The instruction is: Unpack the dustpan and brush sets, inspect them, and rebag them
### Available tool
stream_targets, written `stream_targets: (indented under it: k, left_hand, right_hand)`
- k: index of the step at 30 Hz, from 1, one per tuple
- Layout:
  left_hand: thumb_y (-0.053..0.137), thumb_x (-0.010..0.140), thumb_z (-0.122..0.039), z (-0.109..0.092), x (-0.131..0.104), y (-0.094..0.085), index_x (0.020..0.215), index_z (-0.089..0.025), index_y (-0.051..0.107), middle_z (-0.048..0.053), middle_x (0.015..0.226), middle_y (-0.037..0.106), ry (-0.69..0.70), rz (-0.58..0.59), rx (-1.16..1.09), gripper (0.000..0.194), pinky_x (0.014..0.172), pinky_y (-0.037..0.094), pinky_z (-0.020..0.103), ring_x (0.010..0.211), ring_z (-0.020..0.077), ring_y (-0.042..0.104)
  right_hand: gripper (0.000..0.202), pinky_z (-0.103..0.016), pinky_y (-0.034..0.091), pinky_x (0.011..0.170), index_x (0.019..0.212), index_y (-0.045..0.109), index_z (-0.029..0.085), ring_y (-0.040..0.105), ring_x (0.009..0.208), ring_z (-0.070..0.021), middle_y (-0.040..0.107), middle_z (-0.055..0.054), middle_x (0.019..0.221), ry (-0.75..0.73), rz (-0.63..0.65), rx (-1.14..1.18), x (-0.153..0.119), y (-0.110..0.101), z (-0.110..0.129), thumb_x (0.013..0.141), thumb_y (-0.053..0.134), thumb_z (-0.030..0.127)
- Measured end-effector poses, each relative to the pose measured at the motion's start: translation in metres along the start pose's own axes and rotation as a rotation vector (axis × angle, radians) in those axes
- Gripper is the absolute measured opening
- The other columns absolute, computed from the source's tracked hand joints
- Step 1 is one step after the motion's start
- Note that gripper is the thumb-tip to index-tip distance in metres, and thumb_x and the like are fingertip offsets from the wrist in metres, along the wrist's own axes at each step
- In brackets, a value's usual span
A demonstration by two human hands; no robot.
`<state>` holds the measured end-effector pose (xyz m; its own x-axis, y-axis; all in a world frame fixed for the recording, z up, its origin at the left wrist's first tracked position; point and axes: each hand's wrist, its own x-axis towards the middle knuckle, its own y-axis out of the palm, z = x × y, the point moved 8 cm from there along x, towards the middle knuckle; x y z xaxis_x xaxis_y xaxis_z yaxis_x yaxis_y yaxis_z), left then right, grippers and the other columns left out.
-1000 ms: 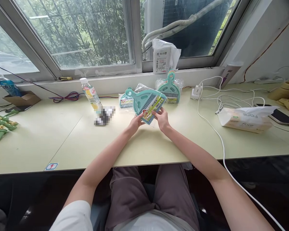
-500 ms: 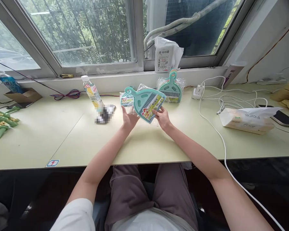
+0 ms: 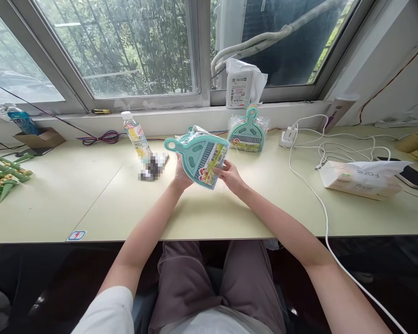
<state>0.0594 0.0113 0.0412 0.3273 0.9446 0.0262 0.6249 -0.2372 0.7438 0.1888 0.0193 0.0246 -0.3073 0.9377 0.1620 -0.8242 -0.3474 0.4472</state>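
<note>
Two hands on it in the head view: left hand (image 3: 181, 170) and right hand (image 3: 230, 175) clasp the teal dustpan set (image 3: 199, 156) above the desk (image 3: 90, 195); looks light, stiff plastic under slippery wrap; grip the edges.

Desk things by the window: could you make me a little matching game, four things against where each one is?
Things:
1. teal dustpan set
2. drink bottle
3. tissue pack
4. second dustpan set

Places:
A. standing on the desk, left of the hands
B. lying on the desk at the right, among white cables
C. held up between the left hand and right hand
D. leaning at the wall under the window

Pairs: 1-C, 2-A, 3-B, 4-D
</note>
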Motion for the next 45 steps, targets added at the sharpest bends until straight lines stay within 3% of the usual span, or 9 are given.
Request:
stream_targets:
  k: [6, 14, 21, 24, 27, 29, 33, 41, 45]
  left_hand:
    - [0.055, 0.085, -0.039, 0.025, 0.008, -0.009, 0.118, -0.016, 0.063, 0.011, 0.114, 0.071, -0.062, -0.012, 0.141, 0.041, 0.109, 0.039, 0.052, 0.125, 0.0331, 0.055]
    - [0.06, 0.081, -0.038, 0.025, 0.012, -0.018, 0.111, -0.018, 0.066, 0.01, 0.115, 0.07, -0.051, -0.012, 0.249, 0.036, 0.107, 0.041, 0.05, 0.124, 0.0324, 0.055]
    - [0.035, 0.083, -0.077, 0.007, 0.013, -0.008, 0.128, -0.022, 0.058, 0.008, 0.127, 0.065, 0.18, -0.043, 0.128, 0.075, 0.108, 0.038, 0.048, 0.134, 0.0319, 0.045]
    - [0.027, 0.081, -0.082, -0.002, 0.006, -0.003, 0.131, -0.026, 0.056, 0.006, 0.131, 0.063, 0.25, -0.055, 0.163, 0.08, 0.109, 0.037, 0.045, 0.137, 0.0303, 0.042]
    - [0.042, 0.085, -0.072, -0.003, 0.001, 0.001, 0.132, -0.031, 0.054, 0.003, 0.133, 0.062, 0.296, -0.061, 0.272, 0.063, 0.108, 0.038, 0.043, 0.136, 0.0278, 0.044]
    - [0.061, 0.083, -0.053, 0.004, 0.002, 0.003, 0.132, -0.031, 0.053, 0.003, 0.13, 0.063, 0.268, -0.049, 0.389, 0.055, 0.108, 0.038, 0.042, 0.132, 0.0269, 0.048]
    - [0.074, 0.073, -0.025, 0.017, 0.007, -0.005, 0.132, -0.027, 0.052, 0.005, 0.119, 0.068, 0.179, -0.066, 0.528, 0.063, 0.106, 0.042, 0.045, 0.121, 0.0263, 0.059]
    - [0.071, 0.07, -0.022, 0.017, 0.007, -0.008, 0.122, -0.023, 0.054, 0.005, 0.109, 0.071, 0.167, -0.082, 0.593, 0.055, 0.097, 0.05, 0.047, 0.108, 0.0265, 0.065]
    - [0.067, 0.068, -0.018, 0.007, 0.008, -0.016, 0.118, -0.022, 0.055, 0.004, 0.106, 0.071, 0.224, -0.205, 0.493, 0.052, 0.091, 0.055, 0.043, 0.105, 0.0262, 0.066]
  right_hand:
    - [0.052, -0.044, 0.06, 0.087, 0.097, 0.066, 0.021, 0.072, 0.094, -0.0254, 0.076, -0.005, 0.093, 0.004, 0.005, -0.029, 0.0, -0.002, 0.003, 0.053, 0.09, 0.036]
    - [0.049, -0.044, 0.059, 0.087, 0.092, 0.069, 0.019, 0.071, 0.096, -0.0266, 0.076, -0.007, 0.096, 0.035, 0.019, -0.037, -0.002, -0.001, 0.001, 0.052, 0.091, 0.036]
    - [0.042, -0.042, 0.057, 0.093, 0.089, 0.068, 0.019, 0.069, 0.101, -0.0252, 0.075, -0.006, 0.102, -0.063, -0.162, 0.033, 0.001, -0.019, 0.009, 0.054, 0.089, 0.032]
    - [0.037, -0.043, 0.057, 0.095, 0.089, 0.066, 0.02, 0.068, 0.105, -0.025, 0.074, -0.006, 0.105, -0.1, -0.23, 0.039, 0.002, -0.028, 0.013, 0.059, 0.086, 0.029]
    - [0.034, -0.042, 0.057, 0.095, 0.089, 0.064, 0.02, 0.068, 0.105, -0.0247, 0.073, -0.006, 0.106, -0.109, -0.262, 0.033, 0.003, -0.031, 0.013, 0.062, 0.084, 0.028]
    - [0.035, -0.042, 0.057, 0.094, 0.089, 0.064, 0.02, 0.068, 0.103, -0.0245, 0.074, -0.005, 0.102, -0.105, -0.269, 0.041, 0.004, -0.032, 0.012, 0.061, 0.084, 0.027]
    - [0.035, -0.041, 0.058, 0.093, 0.089, 0.065, 0.02, 0.069, 0.1, -0.0237, 0.074, -0.004, 0.098, -0.117, -0.251, 0.016, 0.006, -0.032, 0.011, 0.061, 0.083, 0.028]
    - [0.031, -0.041, 0.059, 0.091, 0.088, 0.064, 0.02, 0.072, 0.09, -0.0218, 0.075, -0.004, 0.093, -0.05, -0.222, -0.015, 0.013, -0.035, 0.009, 0.064, 0.083, 0.027]
    - [0.031, -0.041, 0.062, 0.079, 0.088, 0.065, 0.019, 0.073, 0.073, -0.0208, 0.074, -0.005, 0.082, 0.054, -0.117, -0.139, 0.022, -0.044, 0.017, 0.073, 0.077, 0.044]
